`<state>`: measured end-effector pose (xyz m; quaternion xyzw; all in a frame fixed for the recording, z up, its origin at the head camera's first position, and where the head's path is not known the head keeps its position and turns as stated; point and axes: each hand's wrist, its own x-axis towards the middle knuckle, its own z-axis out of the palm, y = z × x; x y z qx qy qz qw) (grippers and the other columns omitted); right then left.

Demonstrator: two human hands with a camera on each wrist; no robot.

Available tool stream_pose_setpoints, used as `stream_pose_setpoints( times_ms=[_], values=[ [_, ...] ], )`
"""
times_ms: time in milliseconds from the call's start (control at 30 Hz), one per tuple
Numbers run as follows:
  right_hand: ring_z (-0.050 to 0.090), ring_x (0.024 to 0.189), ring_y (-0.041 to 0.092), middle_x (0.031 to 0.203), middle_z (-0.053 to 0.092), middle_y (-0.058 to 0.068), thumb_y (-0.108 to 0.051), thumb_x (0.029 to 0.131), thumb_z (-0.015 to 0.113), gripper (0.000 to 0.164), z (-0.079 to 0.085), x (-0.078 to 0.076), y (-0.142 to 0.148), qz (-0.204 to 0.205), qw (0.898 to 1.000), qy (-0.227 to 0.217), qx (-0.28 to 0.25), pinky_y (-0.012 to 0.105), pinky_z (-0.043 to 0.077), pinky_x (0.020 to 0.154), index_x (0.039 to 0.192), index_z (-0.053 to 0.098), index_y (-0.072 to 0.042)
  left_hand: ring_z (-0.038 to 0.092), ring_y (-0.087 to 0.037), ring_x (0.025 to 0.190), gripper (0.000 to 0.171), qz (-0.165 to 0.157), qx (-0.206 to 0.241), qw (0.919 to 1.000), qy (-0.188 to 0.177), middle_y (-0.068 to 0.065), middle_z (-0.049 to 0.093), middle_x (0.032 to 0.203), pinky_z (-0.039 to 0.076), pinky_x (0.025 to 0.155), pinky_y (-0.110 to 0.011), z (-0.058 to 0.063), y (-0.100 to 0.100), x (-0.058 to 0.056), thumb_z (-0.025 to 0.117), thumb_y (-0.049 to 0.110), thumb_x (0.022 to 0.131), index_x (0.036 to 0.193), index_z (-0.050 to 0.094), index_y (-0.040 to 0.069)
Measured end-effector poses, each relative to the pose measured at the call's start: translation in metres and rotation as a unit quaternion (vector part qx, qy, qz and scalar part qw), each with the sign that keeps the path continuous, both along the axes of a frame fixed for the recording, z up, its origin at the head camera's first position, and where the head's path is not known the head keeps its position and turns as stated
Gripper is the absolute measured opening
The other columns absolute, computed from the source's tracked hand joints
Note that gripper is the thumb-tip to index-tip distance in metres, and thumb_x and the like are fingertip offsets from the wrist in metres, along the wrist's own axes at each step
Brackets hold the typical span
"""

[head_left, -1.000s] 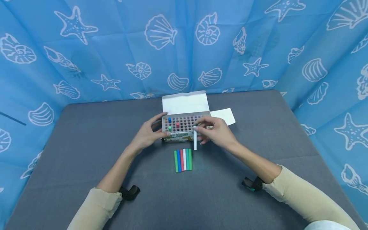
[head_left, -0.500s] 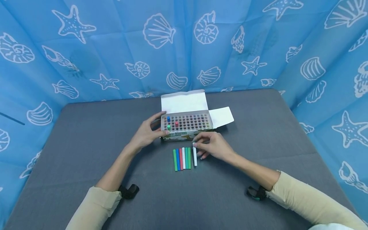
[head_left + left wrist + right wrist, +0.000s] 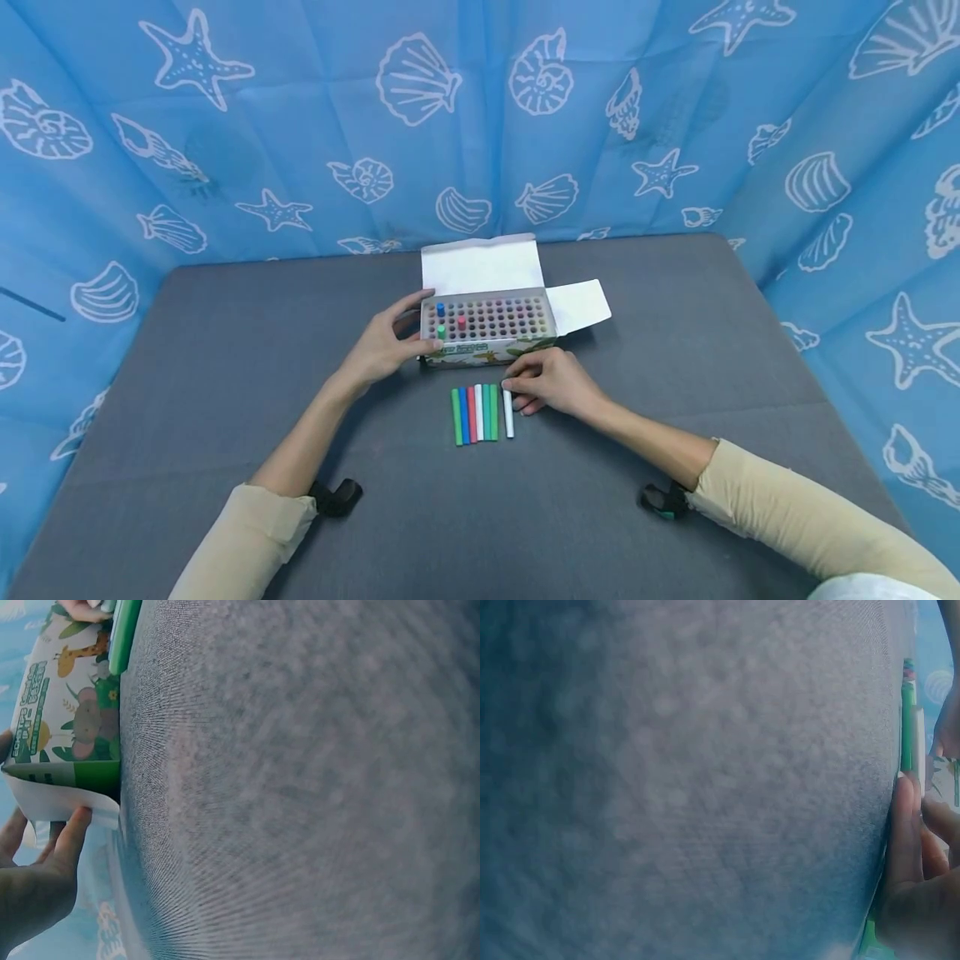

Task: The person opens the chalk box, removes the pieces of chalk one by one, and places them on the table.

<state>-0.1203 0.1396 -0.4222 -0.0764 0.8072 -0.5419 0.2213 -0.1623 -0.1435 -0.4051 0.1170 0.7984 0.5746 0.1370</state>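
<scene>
My right hand (image 3: pixel 557 383) pinches the top of a white chalk stick (image 3: pixel 509 417) between thumb and fingers, its lower end at the table. Just left of it lies a neat row of several chalk sticks (image 3: pixel 472 415) in green, blue, red and white. At the left end of the open chalk box (image 3: pixel 491 350), my left hand (image 3: pixel 378 346) grips with its thumb at the front corner and fingers behind. A white end flap (image 3: pixel 64 801) touches those fingers in the left wrist view. Inside the holed tray stand a blue (image 3: pixel 440 309), a red (image 3: pixel 461 322) and a green chalk (image 3: pixel 441 332).
The box's white lid (image 3: pixel 483 265) is folded back, and a side flap (image 3: pixel 579 306) sticks out to the right. A grey cloth-covered table (image 3: pixel 480 525) reaches back to a blue shell-patterned curtain (image 3: pixel 322 108).
My right hand has come down from the box's front right with the white chalk stick, bringing it beside the row on the table. My left hand has stayed on the box.
</scene>
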Motion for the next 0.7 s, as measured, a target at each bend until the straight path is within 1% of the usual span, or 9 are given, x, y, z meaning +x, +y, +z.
stream_pose_setpoints(
  times_ms=[100,200,433,600,700],
  values=[
    [0.072,0.065,0.022,0.077,0.072,0.011,-0.011,0.09,0.074,0.015,-0.0005,0.0002,-0.0017,-0.007,1.0,0.002,0.006,0.035,0.064,0.06,0.1,0.074,0.0,0.03,-0.037,0.144,0.078,-0.002,-0.001,1.0,0.009,-0.012,0.032,0.156,0.037,0.116,-0.045,-0.0026,-0.0021,0.0,0.077,0.012,0.088,0.154,0.037,0.02],
    [0.072,0.064,0.021,0.076,0.072,0.009,-0.011,0.09,0.074,0.014,-0.0005,0.0,-0.0026,-0.008,1.0,0.008,0.009,0.035,0.064,0.06,0.099,0.075,-0.001,0.029,-0.036,0.145,0.078,-0.003,0.001,0.9999,0.014,-0.01,0.031,0.157,0.038,0.115,-0.044,-0.0054,-0.0043,-0.0006,0.079,0.017,0.087,0.154,0.038,0.023],
    [0.072,0.065,0.022,0.076,0.072,0.009,-0.01,0.091,0.073,0.011,-0.0005,-0.0005,-0.001,0.001,1.0,0.016,0.011,0.035,0.064,0.06,0.098,0.075,-0.002,0.029,-0.035,0.145,0.078,-0.004,-0.001,0.9999,0.012,-0.01,0.031,0.157,0.038,0.115,-0.045,-0.0035,-0.0038,-0.0005,0.079,0.017,0.087,0.154,0.038,0.023],
    [0.072,0.065,0.022,0.076,0.072,0.008,-0.01,0.091,0.073,0.011,0.0014,0.0,-0.0003,0.005,1.0,0.019,0.016,0.035,0.064,0.06,0.1,0.075,-0.003,0.029,-0.036,0.145,0.078,-0.004,0.001,0.9999,0.014,-0.011,0.032,0.156,0.038,0.115,-0.045,-0.0043,-0.0038,-0.0008,0.078,0.016,0.087,0.154,0.038,0.023],
    [0.072,0.065,0.023,0.078,0.071,0.009,-0.009,0.091,0.073,0.012,0.004,0.0001,0.0,0.011,1.0,0.017,0.007,0.036,0.064,0.06,0.101,0.075,-0.002,0.029,-0.035,0.145,0.078,-0.005,0.006,0.9999,0.012,-0.011,0.032,0.156,0.038,0.116,-0.045,-0.0047,-0.004,-0.0005,0.078,0.015,0.087,0.154,0.038,0.022]
  ],
)
